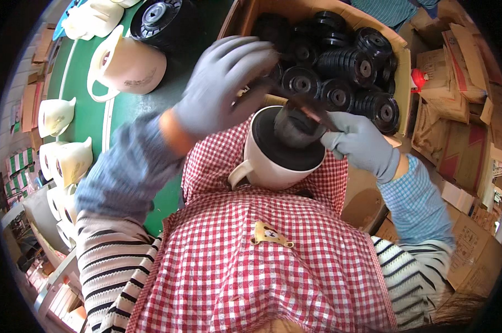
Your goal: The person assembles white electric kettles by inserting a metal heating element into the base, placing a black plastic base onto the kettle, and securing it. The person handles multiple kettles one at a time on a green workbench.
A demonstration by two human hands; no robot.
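A white pitcher (281,176) stands in my lap with its handle to the left and a round black base (265,136) at its upturned end. Over that base is a dark, blurred mallet-like tool (299,126) with a blocky head. My right hand (362,143), in a grey glove, is closed around the tool's handle end. My left hand (229,80), also gloved in grey, is raised to the upper left of the pitcher. Its fingers are stretched out, apart from the thumb and smeared by motion. Near its fingertips a dark patch is too blurred to name.
Beyond my hands, an open cardboard box (402,83) holds several stacked black round bases (301,82). On the green table (84,72) at the left lie a cream pitcher (130,65), a large black base (155,18) and several white pitcher parts (73,161). Cartons (453,83) crowd the right.
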